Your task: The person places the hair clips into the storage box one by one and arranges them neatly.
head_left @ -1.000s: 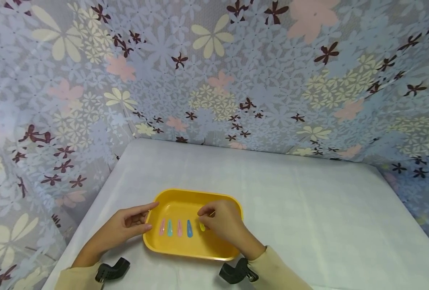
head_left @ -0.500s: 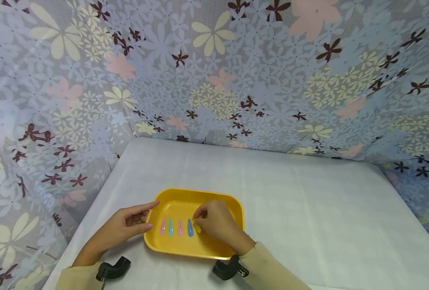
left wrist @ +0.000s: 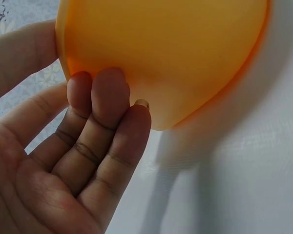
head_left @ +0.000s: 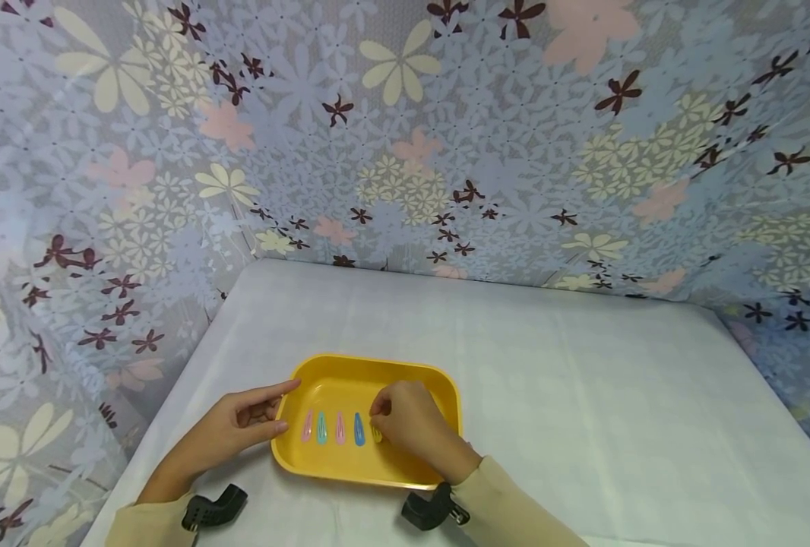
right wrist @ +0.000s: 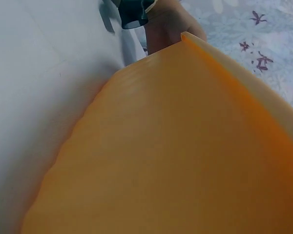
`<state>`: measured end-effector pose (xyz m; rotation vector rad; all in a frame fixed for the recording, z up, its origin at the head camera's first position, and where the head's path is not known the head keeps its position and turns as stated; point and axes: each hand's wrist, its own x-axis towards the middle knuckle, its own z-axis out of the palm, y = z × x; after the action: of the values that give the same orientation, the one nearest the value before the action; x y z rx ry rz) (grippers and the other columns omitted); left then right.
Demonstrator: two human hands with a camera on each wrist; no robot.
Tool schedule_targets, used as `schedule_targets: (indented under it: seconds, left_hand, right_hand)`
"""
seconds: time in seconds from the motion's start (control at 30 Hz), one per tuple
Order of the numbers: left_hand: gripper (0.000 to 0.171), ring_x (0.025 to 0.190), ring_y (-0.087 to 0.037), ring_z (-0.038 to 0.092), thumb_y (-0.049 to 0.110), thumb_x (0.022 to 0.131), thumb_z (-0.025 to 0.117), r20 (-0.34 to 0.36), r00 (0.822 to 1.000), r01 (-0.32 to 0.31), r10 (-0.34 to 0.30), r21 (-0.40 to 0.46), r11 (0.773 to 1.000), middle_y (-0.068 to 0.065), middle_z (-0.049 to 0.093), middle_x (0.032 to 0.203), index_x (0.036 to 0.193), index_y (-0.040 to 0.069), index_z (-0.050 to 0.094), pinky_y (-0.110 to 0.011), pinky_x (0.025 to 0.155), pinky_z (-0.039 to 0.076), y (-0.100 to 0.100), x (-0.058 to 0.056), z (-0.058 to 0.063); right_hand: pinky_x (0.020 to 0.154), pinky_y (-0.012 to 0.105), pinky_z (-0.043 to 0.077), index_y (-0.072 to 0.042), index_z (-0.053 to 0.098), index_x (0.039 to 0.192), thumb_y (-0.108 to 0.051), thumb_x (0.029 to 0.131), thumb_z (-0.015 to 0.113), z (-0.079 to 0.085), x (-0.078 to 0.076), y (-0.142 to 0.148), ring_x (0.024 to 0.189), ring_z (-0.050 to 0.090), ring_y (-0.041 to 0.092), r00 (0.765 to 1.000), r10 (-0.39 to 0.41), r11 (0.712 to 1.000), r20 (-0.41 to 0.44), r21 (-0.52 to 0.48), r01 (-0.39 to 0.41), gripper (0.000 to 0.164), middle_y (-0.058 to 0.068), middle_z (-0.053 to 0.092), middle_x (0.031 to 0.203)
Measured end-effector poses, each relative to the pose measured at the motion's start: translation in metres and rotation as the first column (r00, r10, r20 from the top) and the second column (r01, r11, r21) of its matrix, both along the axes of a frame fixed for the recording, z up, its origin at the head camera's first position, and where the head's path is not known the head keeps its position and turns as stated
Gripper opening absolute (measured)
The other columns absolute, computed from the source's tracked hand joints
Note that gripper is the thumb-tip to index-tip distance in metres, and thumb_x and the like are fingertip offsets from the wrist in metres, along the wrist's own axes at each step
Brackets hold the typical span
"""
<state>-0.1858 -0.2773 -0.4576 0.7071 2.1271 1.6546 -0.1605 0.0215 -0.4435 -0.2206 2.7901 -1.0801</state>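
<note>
A yellow tray (head_left: 350, 475) holds a row of snap hair clips: a pink hair clip (head_left: 307, 426), a mint hair clip (head_left: 321, 428), another pink hair clip (head_left: 340, 428) and a blue hair clip (head_left: 359, 430). Right of the blue one, my right hand (head_left: 412, 422) pinches a yellow hair clip (head_left: 376, 434) low over the tray floor; its upper end is under the fingertips. My left hand (head_left: 251, 418) grips the tray's left side, thumb and index at the rim. In the left wrist view, its other fingers (left wrist: 110, 97) curl against the outer wall. The tray hides my right hand in the right wrist view.
The tray stands on a white-covered table (head_left: 583, 403). Flowered cloth (head_left: 405, 137) hangs behind and at the sides. Black wrist mounts (head_left: 215, 507) sit on both forearms near the tray's front edge.
My right hand has moved left with the yellow hair clip, bringing it beside the blue one, and the clip has turned more upright in line with the row. My left hand stays put.
</note>
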Motion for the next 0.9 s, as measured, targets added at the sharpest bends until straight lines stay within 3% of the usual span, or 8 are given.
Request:
schedule_targets:
  seconds: [0.57,0.8,0.9]
  left_hand:
    - [0.053,0.083,-0.013,0.057,0.004,0.097,0.069,-0.001,1.0,0.002,-0.002,-0.01,1.0,-0.017,0.057,0.098,0.147,-0.001,0.052,-0.026,0.066,0.049,0.001,-0.001,0.0]
    - [0.054,0.082,-0.012,0.056,0.003,0.097,0.069,0.01,1.0,-0.002,0.002,-0.001,1.0,-0.017,0.057,0.098,0.148,-0.002,0.051,-0.026,0.064,0.048,0.001,0.0,0.0]
    - [0.054,0.082,-0.012,0.056,0.002,0.097,0.069,0.012,1.0,0.001,-0.001,0.003,1.0,-0.017,0.057,0.098,0.148,-0.002,0.051,-0.025,0.064,0.049,0.001,0.0,-0.001]
  right_hand:
    - [0.053,0.022,0.044,-0.013,0.073,0.071,-0.003,0.084,0.078,0.004,0.004,0.003,0.059,0.051,0.008,0.998,0.006,1.0,-0.07,0.014,-0.006,0.017,-0.009,0.06,0.065]
    - [0.058,0.022,0.047,-0.012,0.075,0.08,-0.008,0.088,0.079,0.024,0.012,0.009,0.063,0.053,0.005,0.989,0.037,0.999,-0.146,-0.004,-0.038,0.01,-0.01,0.062,0.071]
    - [0.057,0.023,0.048,-0.013,0.075,0.085,-0.01,0.09,0.078,0.037,0.018,0.02,0.062,0.056,0.004,0.986,0.042,0.997,-0.163,-0.056,-0.052,0.007,-0.011,0.064,0.074]
